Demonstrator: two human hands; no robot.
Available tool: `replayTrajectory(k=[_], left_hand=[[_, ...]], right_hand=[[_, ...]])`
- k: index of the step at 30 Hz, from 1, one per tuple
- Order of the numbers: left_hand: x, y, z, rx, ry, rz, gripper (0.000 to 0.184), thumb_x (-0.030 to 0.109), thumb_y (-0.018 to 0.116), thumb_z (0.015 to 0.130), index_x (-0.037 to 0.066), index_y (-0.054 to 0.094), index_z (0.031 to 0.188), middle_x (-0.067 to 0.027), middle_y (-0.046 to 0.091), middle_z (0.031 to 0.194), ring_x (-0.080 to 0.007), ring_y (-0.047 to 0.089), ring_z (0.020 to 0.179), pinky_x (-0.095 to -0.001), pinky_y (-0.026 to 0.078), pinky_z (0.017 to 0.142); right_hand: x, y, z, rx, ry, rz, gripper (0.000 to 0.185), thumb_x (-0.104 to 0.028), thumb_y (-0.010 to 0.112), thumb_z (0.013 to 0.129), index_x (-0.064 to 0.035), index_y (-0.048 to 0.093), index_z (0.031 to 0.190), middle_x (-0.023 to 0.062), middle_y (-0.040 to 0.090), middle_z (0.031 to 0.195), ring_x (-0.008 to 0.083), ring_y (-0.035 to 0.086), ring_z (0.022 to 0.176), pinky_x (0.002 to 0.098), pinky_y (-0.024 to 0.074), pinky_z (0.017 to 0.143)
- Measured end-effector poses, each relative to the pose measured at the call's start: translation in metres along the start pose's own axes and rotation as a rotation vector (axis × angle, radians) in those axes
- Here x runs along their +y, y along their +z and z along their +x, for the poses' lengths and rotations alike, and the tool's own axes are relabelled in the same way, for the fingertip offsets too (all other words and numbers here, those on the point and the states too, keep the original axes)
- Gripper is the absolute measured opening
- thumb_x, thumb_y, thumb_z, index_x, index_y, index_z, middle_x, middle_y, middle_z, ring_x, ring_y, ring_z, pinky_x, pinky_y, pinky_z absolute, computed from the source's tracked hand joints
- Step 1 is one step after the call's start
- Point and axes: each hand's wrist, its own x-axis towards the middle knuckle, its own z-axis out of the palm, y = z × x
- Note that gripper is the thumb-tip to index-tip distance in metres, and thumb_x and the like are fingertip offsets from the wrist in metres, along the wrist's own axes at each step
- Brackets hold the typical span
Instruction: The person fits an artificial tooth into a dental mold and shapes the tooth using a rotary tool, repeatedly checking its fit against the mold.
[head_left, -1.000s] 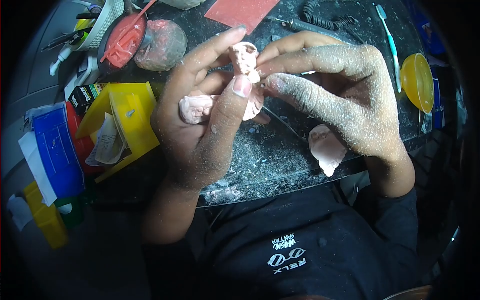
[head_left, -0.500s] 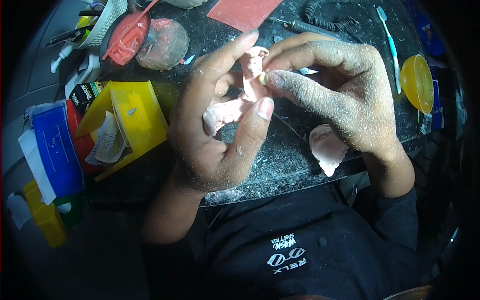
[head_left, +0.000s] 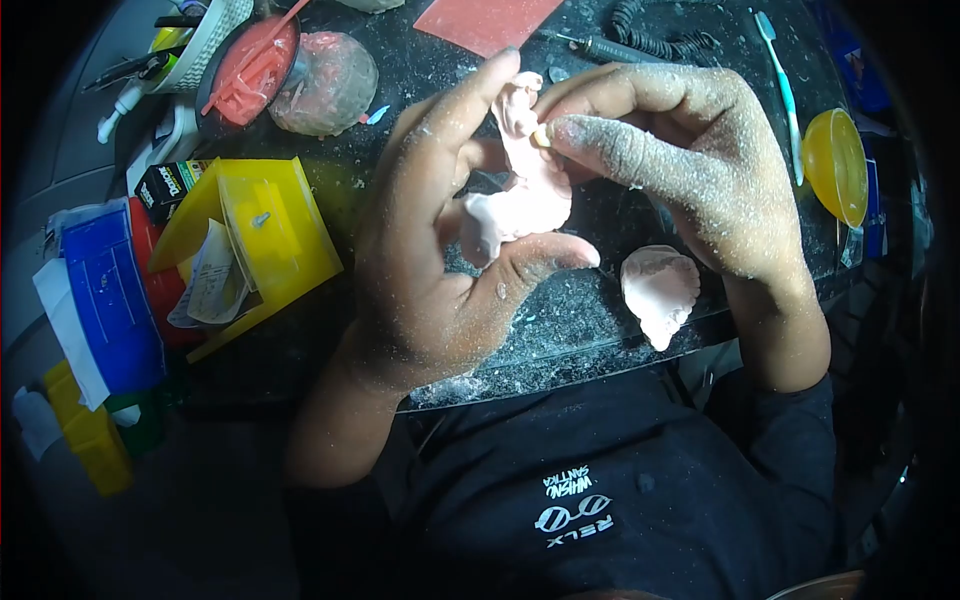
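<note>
My left hand (head_left: 425,235) holds a pale pink dental cast (head_left: 535,205), curved like a lower jaw, propped between the fingers and the thumb side of the palm. Dusted with white powder, my right hand (head_left: 695,160) pinches a small yellowish tooth (head_left: 541,136) between thumb and forefinger. The tooth is at the upper arm of the cast; whether it touches there I cannot tell. Below my right hand, a second pink dental cast (head_left: 660,290) lies on the dark, dusty table (head_left: 560,340) near its front edge.
Left stand a yellow bin (head_left: 285,215) with papers and a blue bin (head_left: 115,310). Behind are a dish of red wax strips (head_left: 250,75), a rounded plaster lump (head_left: 325,85), a red wax sheet (head_left: 485,22) and a corded handpiece (head_left: 625,55). Right are a toothbrush (head_left: 783,95) and a yellow bowl (head_left: 836,168).
The cast has turned in my left hand, and its upper end has moved up and right. My left thumb has shifted down and right off its face. My right fingers still pinch the tooth.
</note>
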Motion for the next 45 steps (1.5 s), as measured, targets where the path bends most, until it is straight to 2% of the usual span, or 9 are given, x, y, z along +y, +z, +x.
replayTrajectory(k=[4,7,13,20,28,34,37,40,45], left_hand=[[-0.002,0.0,0.001,0.017,0.013,-0.051,0.103,0.026,0.089,0.078,-0.013,0.029,0.152,-0.0277,0.059,0.137,-0.0219,0.069,0.106,-0.0291,0.064,0.078],[-0.003,0.0,0.0,0.013,0.028,-0.065,0.106,0.029,0.09,0.075,-0.014,0.03,0.151,-0.0284,0.059,0.136,-0.022,0.069,0.105,-0.0299,0.064,0.078],[-0.002,0.003,0.001,0.051,0.019,-0.143,0.107,0.03,0.091,0.074,-0.015,0.031,0.149,-0.0301,0.059,0.135,-0.0241,0.069,0.105,-0.0306,0.064,0.078],[-0.004,-0.001,0.003,-0.008,0.056,-0.14,0.112,0.034,0.092,0.069,-0.016,0.03,0.148,-0.0307,0.058,0.136,-0.0278,0.069,0.108,-0.033,0.065,0.078],[-0.004,0.0,0.003,-0.011,0.055,-0.181,0.115,0.034,0.093,0.064,-0.015,0.031,0.148,-0.0294,0.059,0.134,-0.0279,0.07,0.109,-0.0322,0.066,0.077],[-0.003,0.004,0.001,0.075,-0.007,-0.231,0.114,0.034,0.093,0.064,-0.016,0.032,0.147,-0.0282,0.062,0.131,-0.0277,0.071,0.107,-0.0329,0.066,0.076],[0.003,-0.001,0.002,0.02,-0.043,-0.131,0.112,0.036,0.091,0.067,-0.016,0.033,0.146,-0.0276,0.064,0.129,-0.0279,0.071,0.105,-0.0336,0.066,0.076],[0.008,0.006,0.003,0.119,-0.123,-0.314,0.107,0.039,0.089,0.072,-0.017,0.035,0.144,-0.028,0.065,0.126,-0.0283,0.073,0.101,-0.0344,0.067,0.076],[0.008,0.005,0.005,0.162,-0.153,-0.309,0.105,0.045,0.086,0.076,-0.019,0.036,0.142,-0.0287,0.065,0.123,-0.0288,0.073,0.098,-0.0358,0.067,0.074]], right_hand=[[-0.002,-0.001,-0.001,0.015,0.068,-0.021,0.013,-0.006,0.072,0.095,0.0043,0.076,0.102,0.013,0.074,0.104,0.0175,0.072,0.091,0.0309,0.059,0.085],[-0.001,-0.002,0.0,0.008,0.084,0.016,0.014,-0.007,0.073,0.093,0.0034,0.076,0.102,0.0126,0.075,0.104,0.0177,0.072,0.092,0.0314,0.0592,0.086],[0.001,-0.004,-0.001,0.012,0.104,0.041,0.018,-0.007,0.076,0.092,0.0031,0.075,0.106,0.0121,0.075,0.101,0.0177,0.073,0.091,0.031,0.0593,0.086],[0.001,-0.004,-0.001,-0.01,0.114,0.027,0.018,-0.007,0.076,0.091,0.003,0.075,0.107,0.0111,0.075,0.098,0.0169,0.073,0.089,0.0301,0.0595,0.086],[0.002,-0.007,0.0,-0.028,0.082,-0.012,0.018,-0.008,0.076,0.092,0.0025,0.076,0.107,0.0109,0.076,0.096,0.0175,0.074,0.088,0.0305,0.0601,0.086],[0.004,-0.007,0.001,-0.029,0.069,-0.017,0.017,-0.009,0.076,0.092,0.0024,0.076,0.105,0.0112,0.076,0.096,0.0175,0.075,0.088,0.0299,0.0606,0.085],[0.002,-0.006,0.002,-0.041,0.094,0.016,0.016,-0.009,0.075,0.093,0.0021,0.076,0.104,0.0111,0.076,0.096,0.0173,0.075,0.087,0.0293,0.061,0.083],[-0.001,-0.006,0.002,-0.041,0.145,-0.003,0.016,-0.01,0.074,0.094,0.002,0.076,0.103,0.0108,0.075,0.095,0.0168,0.074,0.085,0.0289,0.0613,0.081],[0.001,-0.007,0.002,-0.044,0.123,-0.018,0.017,-0.011,0.074,0.094,0.0016,0.077,0.104,0.0108,0.076,0.093,0.0164,0.075,0.081,0.0283,0.0623,0.075]])
